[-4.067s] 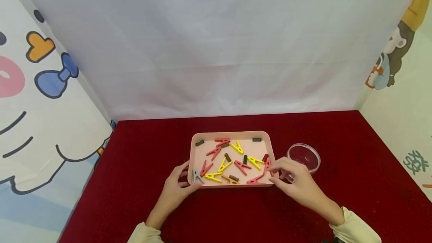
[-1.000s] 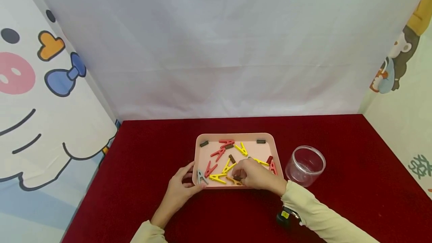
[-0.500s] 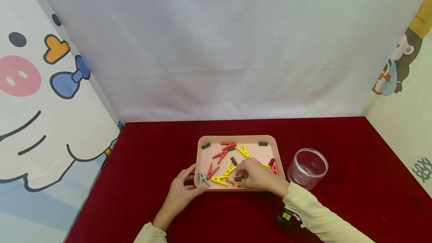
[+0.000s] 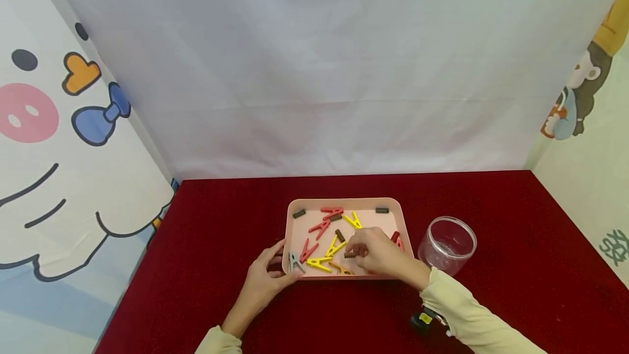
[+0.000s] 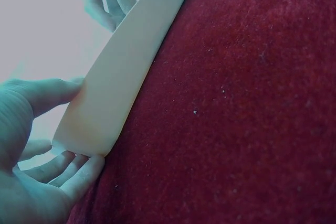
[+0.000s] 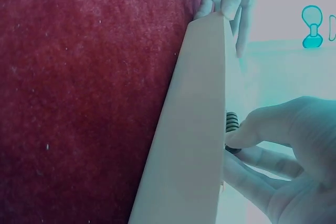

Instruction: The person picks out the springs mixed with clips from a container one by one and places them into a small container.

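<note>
My left hand (image 4: 265,273) grips the left front corner of a shallow pink tray (image 4: 339,202), thumb on the front rim and fingers round the side. Over the front part of the tray, my right hand (image 4: 378,253) pinches a dark coil spring (image 4: 350,254); its coils (image 6: 232,121) show between thumb and fingers in the right wrist view. An orange clip (image 4: 340,269) lies just below that spring. Red clips (image 4: 309,250), yellow clips (image 4: 319,264), a grey clip (image 4: 296,263) and further springs (image 4: 382,210) lie scattered in the tray. The right hand hides part of the contents.
A clear round jar (image 4: 448,242) with an open top stands right of the tray. Dark red cloth (image 4: 236,212) covers the table. A white curtain (image 4: 314,97) hangs behind, with printed cartoon sheets at both sides.
My right hand went from the tray's right front corner to the spring by the orange clip. It has just shifted slightly up and right with that spring. My left hand keeps the tray corner.
</note>
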Demonstrator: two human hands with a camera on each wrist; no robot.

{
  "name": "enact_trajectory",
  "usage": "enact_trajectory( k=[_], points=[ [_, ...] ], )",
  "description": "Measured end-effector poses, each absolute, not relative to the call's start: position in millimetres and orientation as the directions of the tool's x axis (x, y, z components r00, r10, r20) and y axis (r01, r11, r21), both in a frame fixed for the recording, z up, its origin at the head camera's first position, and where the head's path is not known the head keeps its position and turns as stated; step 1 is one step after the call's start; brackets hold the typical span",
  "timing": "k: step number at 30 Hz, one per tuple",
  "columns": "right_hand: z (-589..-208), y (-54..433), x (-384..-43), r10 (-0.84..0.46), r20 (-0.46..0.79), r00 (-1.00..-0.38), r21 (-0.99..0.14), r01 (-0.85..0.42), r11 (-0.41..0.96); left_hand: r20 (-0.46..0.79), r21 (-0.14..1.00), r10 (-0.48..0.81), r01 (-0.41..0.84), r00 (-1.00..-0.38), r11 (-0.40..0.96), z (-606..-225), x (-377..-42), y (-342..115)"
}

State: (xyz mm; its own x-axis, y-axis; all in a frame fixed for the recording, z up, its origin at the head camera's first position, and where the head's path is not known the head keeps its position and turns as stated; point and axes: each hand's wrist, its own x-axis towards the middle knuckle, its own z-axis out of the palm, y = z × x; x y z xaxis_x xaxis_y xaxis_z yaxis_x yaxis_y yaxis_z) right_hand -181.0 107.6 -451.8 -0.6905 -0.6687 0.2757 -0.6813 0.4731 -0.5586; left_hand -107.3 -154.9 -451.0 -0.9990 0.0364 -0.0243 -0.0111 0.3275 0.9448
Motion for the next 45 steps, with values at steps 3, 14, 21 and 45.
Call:
enact_trajectory(
  k=[3, 14, 21, 45],
  points=[
    [-448.7, 110.4, -179.2, -0.669, 0.278, -0.690, -0.545, -0.686, 0.481, -0.025, 0.944, 0.035, -0.012, -0.999, 0.330, -447.1, -106.0, -154.2],
    [-444.8, 121.6, -176.1, -0.663, 0.286, -0.692, -0.522, -0.693, 0.497, -0.019, 0.948, 0.038, -0.006, -0.999, 0.318, -450.1, -106.9, -155.5],
    [-441.1, 126.5, -173.4, -0.662, 0.306, -0.684, -0.525, -0.701, 0.482, -0.015, 0.947, 0.037, -0.002, -0.999, 0.322, -456.0, -109.1, -155.7],
    [-426.2, 144.6, -167.8, -0.658, 0.250, -0.710, -0.553, -0.662, 0.505, 0.003, 0.951, 0.043, 0.016, -0.999, 0.308, -464.8, -112.3, -159.2]
  ],
)
